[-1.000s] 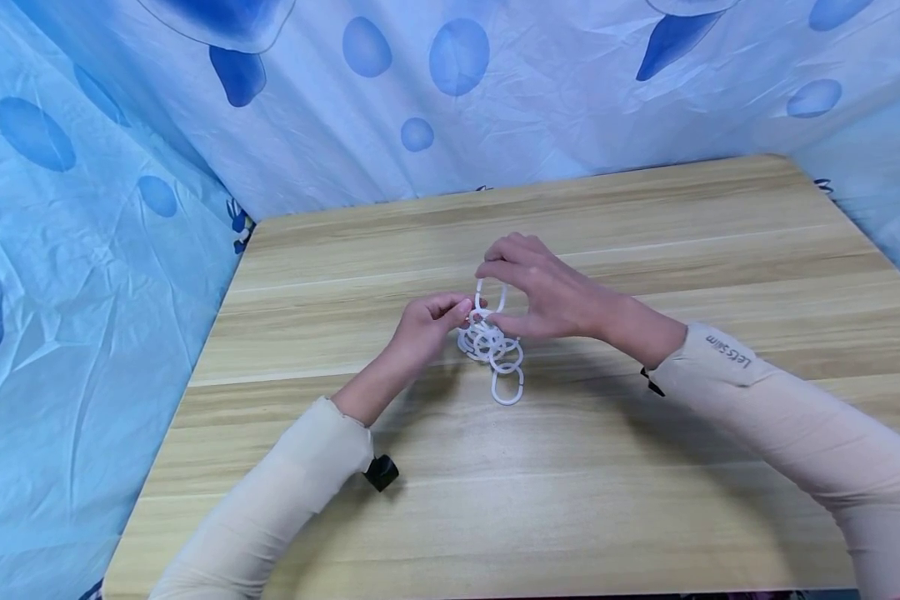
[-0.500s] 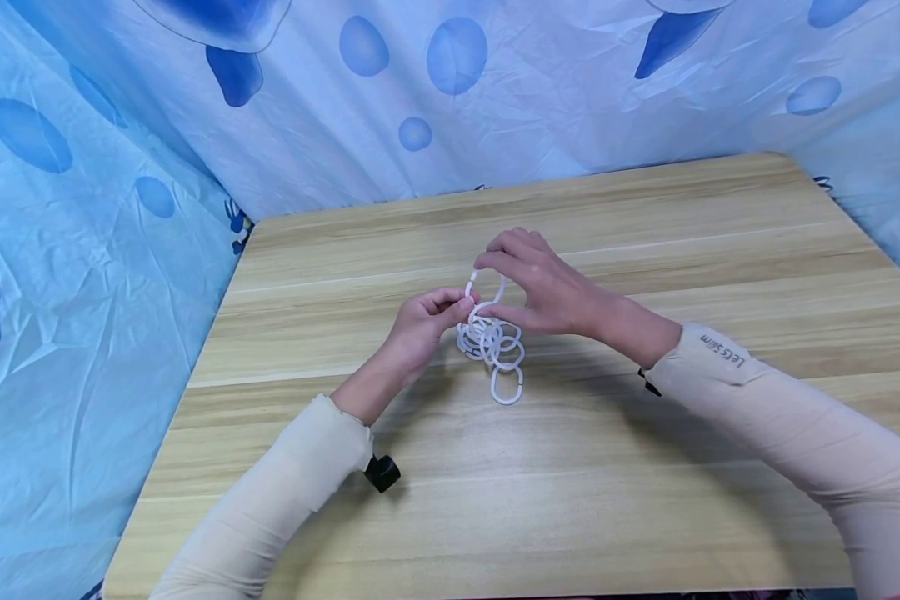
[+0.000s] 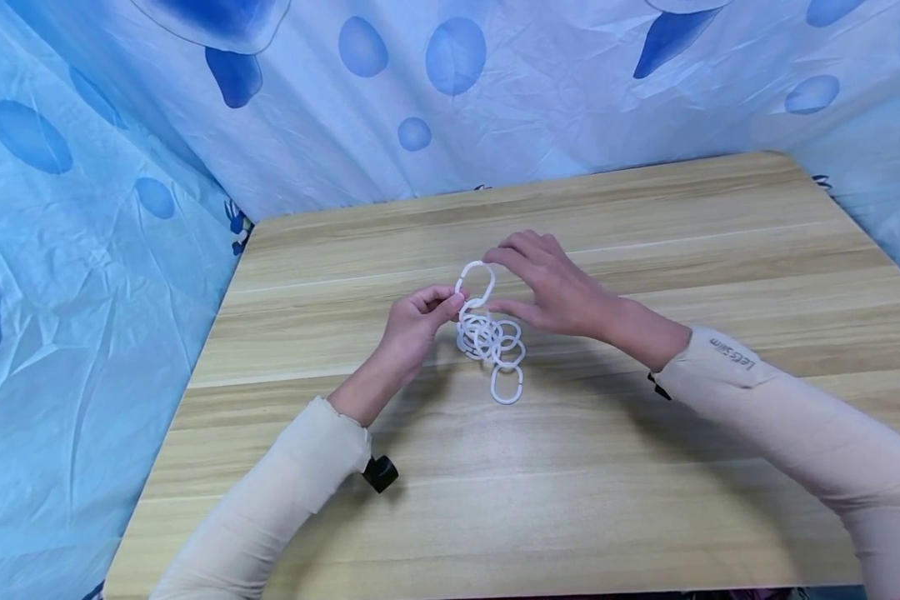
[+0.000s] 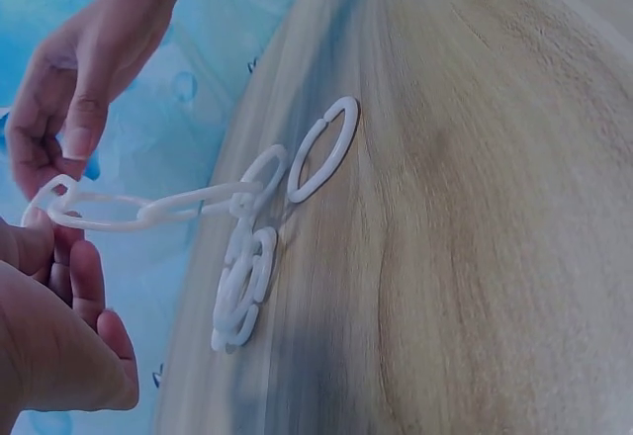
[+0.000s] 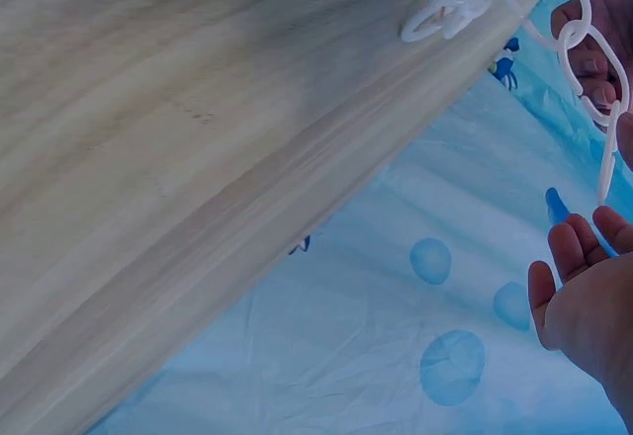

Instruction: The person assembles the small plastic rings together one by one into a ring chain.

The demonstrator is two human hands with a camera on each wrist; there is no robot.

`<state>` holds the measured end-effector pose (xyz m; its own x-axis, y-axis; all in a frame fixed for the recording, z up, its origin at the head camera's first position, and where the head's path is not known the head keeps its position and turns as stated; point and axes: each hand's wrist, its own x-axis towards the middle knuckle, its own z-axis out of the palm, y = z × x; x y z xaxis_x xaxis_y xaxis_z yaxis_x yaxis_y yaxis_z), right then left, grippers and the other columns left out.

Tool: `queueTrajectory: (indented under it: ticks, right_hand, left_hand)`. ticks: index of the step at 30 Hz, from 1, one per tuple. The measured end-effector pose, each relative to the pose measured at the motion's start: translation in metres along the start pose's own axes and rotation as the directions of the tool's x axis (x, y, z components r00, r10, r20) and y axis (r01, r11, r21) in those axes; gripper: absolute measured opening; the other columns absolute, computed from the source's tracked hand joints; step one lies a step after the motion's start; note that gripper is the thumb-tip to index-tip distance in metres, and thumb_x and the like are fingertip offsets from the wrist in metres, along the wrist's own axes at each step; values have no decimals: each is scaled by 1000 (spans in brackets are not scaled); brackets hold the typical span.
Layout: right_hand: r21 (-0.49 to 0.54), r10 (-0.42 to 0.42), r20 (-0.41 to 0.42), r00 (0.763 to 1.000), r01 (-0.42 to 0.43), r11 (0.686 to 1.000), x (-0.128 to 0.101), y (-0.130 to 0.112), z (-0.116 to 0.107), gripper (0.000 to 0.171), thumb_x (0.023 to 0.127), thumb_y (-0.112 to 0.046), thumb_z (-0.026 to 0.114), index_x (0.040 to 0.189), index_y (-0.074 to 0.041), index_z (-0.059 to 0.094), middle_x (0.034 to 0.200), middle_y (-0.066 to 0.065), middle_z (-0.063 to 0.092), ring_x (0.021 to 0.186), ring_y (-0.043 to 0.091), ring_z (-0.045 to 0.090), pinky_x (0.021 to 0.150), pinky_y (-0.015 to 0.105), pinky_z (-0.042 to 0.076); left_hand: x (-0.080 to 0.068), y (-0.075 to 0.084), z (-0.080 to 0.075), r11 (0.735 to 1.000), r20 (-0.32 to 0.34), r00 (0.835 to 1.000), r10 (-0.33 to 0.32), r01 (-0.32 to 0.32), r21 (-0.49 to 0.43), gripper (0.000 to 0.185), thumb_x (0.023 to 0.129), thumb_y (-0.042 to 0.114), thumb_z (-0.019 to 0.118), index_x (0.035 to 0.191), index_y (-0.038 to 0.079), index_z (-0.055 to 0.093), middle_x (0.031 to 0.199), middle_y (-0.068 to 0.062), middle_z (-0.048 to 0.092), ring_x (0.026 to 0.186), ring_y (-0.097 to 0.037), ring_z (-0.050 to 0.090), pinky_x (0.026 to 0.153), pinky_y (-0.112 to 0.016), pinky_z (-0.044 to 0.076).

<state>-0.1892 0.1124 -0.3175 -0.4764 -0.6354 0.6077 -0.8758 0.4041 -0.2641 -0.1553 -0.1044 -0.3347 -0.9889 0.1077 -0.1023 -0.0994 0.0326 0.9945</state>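
Several white oval plastic rings are linked into a chain; its heap point(image 3: 487, 337) lies on the wooden table in the head view. My left hand point(image 3: 420, 321) pinches a raised part of the chain between thumb and index finger. One ring point(image 3: 476, 282) stands up from that pinch, above the heap. My right hand point(image 3: 558, 287) is just to the right of this ring, thumb and index finger spread apart, the index fingertip very near the ring's top. In the left wrist view the raised links point(image 4: 148, 208) stretch from the pinch down to the heap.
A single end ring point(image 3: 506, 387) lies flat on the table point(image 3: 570, 500), nearest to me. Blue patterned curtain point(image 3: 307, 125) hangs behind the table and along its left side. A small black device point(image 3: 380, 473) sits at my left wrist.
The raised ring has shifted left and now shows fully beside my right hand, which was around it before. My right hand has drawn slightly to the right. My left hand still pinches the chain.
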Motion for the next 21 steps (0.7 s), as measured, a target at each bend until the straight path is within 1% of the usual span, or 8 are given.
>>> queueTrajectory:
  ticks: [1, 3, 8, 10, 12, 15, 18, 21]
  right_hand:
    - [2, 6, 3, 1000, -6, 1000, -2, 1, -1, 54, 78, -23, 82, 120, 0, 57, 109, 11, 57, 104, 28, 49, 85, 47, 37]
    - [1, 17, 12, 1000, -17, 1000, -6, 2, -2, 53, 77, -22, 82, 120, 0, 58, 108, 11, 57, 102, 28, 49, 85, 47, 37]
    - [6, 57, 62, 996, -57, 998, -18, 5, -5, 48, 77, -21, 82, 116, -1, 61, 104, 11, 58, 99, 27, 50, 83, 45, 37]
    - [19, 84, 106, 991, -86, 996, -24, 6, -5, 45, 77, -20, 82, 114, -1, 62, 104, 10, 59, 100, 27, 51, 83, 45, 37]
    - [28, 108, 165, 980, -114, 993, -29, 5, -4, 42, 77, -22, 82, 111, -3, 65, 104, 9, 60, 101, 27, 53, 83, 44, 37]
    - [32, 131, 255, 958, -143, 989, -36, 4, 1, 40, 76, -23, 82, 107, -5, 67, 103, 8, 62, 99, 25, 54, 84, 44, 36]
    - [34, 130, 336, 933, -149, 988, -40, 0, 6, 38, 75, -26, 82, 104, -7, 69, 98, 6, 63, 95, 21, 54, 86, 43, 35]
    - [56, 119, 397, 910, -154, 987, -42, -4, 9, 38, 74, -29, 82, 103, -8, 70, 95, 4, 63, 92, 17, 54, 88, 43, 33]
  left_hand:
    - [0, 0, -1, 1000, -4, 1000, -1, 1, 2, 20, 93, 10, 63, 106, -5, 65, 93, 0, 70, 92, -29, 62, 93, -31, 47]
    - [0, 0, -2, 1000, -10, 1000, 3, -3, 9, 21, 93, 10, 64, 107, -5, 65, 94, 0, 70, 91, -28, 62, 93, -31, 47]
    - [1, 3, -5, 999, -39, 999, 26, -25, 30, 22, 93, 11, 63, 107, -6, 65, 101, -7, 70, 81, -12, 60, 88, -28, 48]
    - [2, 4, -5, 999, -55, 998, 31, -29, 35, 21, 93, 11, 63, 107, -5, 65, 105, -10, 70, 80, -10, 59, 87, -26, 49]
    - [2, 5, -6, 999, -64, 997, 37, -35, 33, 21, 93, 11, 64, 107, -5, 65, 104, -10, 70, 79, -10, 60, 86, -26, 49]
    - [3, 5, -5, 999, -79, 996, 41, -39, 23, 20, 93, 11, 64, 106, -4, 66, 98, -5, 71, 78, -10, 60, 85, -25, 50]
    - [3, 4, -4, 999, -98, 994, 52, -52, 2, 20, 93, 10, 65, 106, -5, 66, 93, -1, 70, 78, -10, 60, 83, -24, 50]
    - [3, 4, -3, 998, -114, 992, 57, -59, -14, 21, 92, 10, 65, 106, -5, 66, 93, -1, 70, 78, -10, 60, 81, -23, 51]
